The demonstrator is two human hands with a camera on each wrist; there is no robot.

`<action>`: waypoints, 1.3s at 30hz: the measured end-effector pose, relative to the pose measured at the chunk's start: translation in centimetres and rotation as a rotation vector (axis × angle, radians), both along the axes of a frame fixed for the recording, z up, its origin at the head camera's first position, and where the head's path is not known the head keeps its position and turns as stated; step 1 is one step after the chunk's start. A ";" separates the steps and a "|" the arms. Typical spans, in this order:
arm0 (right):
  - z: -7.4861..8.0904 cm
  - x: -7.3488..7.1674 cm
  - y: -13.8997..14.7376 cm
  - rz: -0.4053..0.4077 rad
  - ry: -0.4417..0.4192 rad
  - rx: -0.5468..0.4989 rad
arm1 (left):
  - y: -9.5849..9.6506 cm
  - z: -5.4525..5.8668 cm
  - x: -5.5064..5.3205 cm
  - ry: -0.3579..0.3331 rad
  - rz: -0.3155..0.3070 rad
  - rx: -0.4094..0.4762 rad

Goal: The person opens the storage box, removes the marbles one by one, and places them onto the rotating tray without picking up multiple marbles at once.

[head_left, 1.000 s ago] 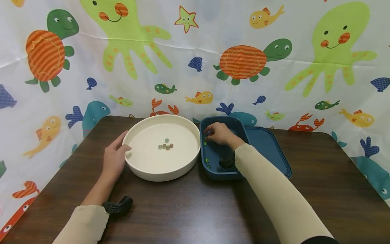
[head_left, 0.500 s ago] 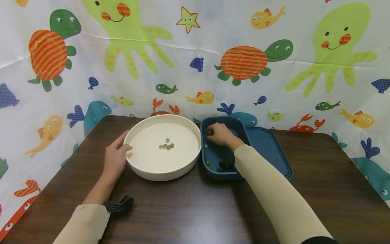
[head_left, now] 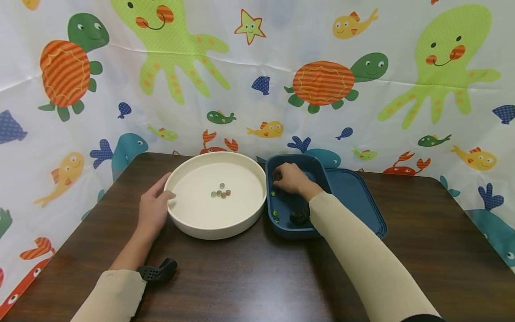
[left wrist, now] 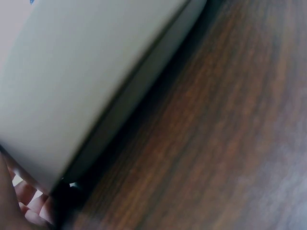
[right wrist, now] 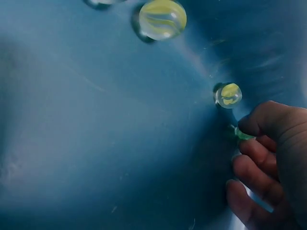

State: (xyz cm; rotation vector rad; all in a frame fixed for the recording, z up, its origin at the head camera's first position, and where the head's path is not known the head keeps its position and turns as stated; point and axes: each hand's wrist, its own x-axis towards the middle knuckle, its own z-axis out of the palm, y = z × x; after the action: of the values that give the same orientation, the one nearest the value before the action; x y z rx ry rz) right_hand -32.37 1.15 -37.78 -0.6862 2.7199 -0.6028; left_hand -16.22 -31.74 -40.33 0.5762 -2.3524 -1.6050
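Observation:
My left hand (head_left: 152,209) grips the left rim of a round cream tray (head_left: 213,233), thumb over the edge. In the left wrist view, its fingers (left wrist: 26,196) curl under the tray's side. Several pale and brownish marbles (head_left: 223,195) lie mid-tray. My right hand (head_left: 293,180) reaches into a deep blue box (head_left: 295,233). Between thumb and index finger it pinches a greenish marble (right wrist: 243,134) by the wall, as the right wrist view shows. A clear marble with a yellow swirl (right wrist: 229,96) sits just beside the thumb, and a larger-looking yellow-swirled marble (right wrist: 162,19) lies farther up.
A blue lid (head_left: 356,192) lies right of the box, partly beneath it in this view. Tray and box stand side by side on the dark wooden table (head_left: 257,277). Behind hangs a sea-animal curtain (head_left: 225,40).
My right fingers have closed on the greenish marble at the box's left wall. The left hand stays on the tray, and the head view has shifted slightly.

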 end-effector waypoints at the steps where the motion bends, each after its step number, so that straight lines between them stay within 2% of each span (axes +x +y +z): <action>1: 0.0 0.0 0.1 0.001 0.003 -0.004 | 0.0 0.0 0.0 0.001 -0.002 0.000; 7: 0.5 -0.1 0.5 0.011 0.031 -0.041 | 0.0 0.0 0.0 0.000 0.008 -0.006; 14: 2.3 0.3 0.7 0.059 0.064 -0.060 | 0.0 0.0 0.0 -0.004 0.001 -0.004; 18: 3.6 1.0 0.2 0.076 0.086 -0.106 | -0.1 -0.2 0.0 -0.009 0.005 0.000; 25: 5.6 2.5 -2.1 0.095 0.070 -0.173 | -0.1 -0.4 -0.1 -0.002 0.003 0.003; 33: 5.1 3.0 -5.5 0.194 0.072 -0.200 | -0.2 -0.1 0.3 0.001 0.016 0.016; 39: 4.4 3.4 -7.1 0.206 0.052 -0.220 | -0.1 -0.1 0.4 0.023 0.019 0.010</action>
State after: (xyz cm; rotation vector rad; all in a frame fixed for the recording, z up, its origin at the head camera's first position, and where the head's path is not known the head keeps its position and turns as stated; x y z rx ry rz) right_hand -29.00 -5.99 -33.41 -1.0335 2.6069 -0.8508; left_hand -15.81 -31.83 -40.42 0.5777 -2.3169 -1.6077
